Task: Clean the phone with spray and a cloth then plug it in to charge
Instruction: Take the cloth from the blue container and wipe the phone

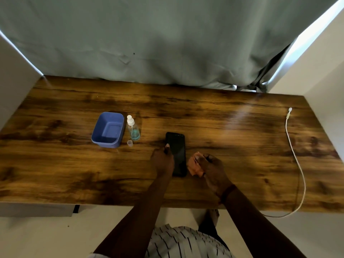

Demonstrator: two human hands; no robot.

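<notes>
A black phone [177, 151] lies flat on the wooden table [74, 164], near the middle. My left hand [163, 161] grips its left edge, thumb on the screen side. My right hand [212, 168] is just right of the phone, closed on a crumpled orange cloth [194, 164] that rests beside the phone. A small clear spray bottle [133, 130] with blue liquid stands upright at the left, its little cap [129, 143] off and standing in front of it. A white charging cable [296, 157] runs along the right side, its plug end [289, 110] at the far right.
A blue plastic tub [108, 129] sits just left of the spray bottle. A grey-green curtain [167, 43] hangs behind the table's back edge. White walls [323, 75] close in both sides. The cable drops over the front edge at the right.
</notes>
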